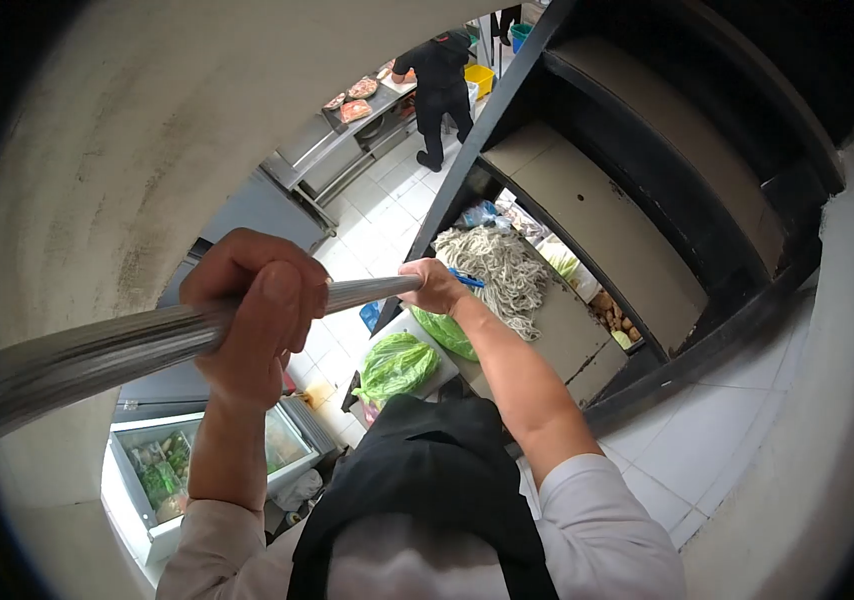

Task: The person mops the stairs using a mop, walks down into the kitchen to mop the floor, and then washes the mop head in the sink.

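Observation:
A long striped metal pole (117, 350) crosses the left half of the view. My left hand (257, 315) is wrapped round its nearer part, at the left. Farther along, close to the mop head, my right hand (432, 287) grips the same pole. The stringy grey-white mop head (497, 270) lies spread on a tan stair step (557, 345), beside a blue clamp piece (467, 279). Below my right hand are green leafy vegetables in clear plastic (397, 367).
Dark-framed stairs (637, 200) rise at the right. A glass-topped freezer (157, 525) holds bagged greens at the lower left. A person in black (442, 85) stands at a steel counter (322, 155) with trays of food. A pale wall (107, 150) is close at the left.

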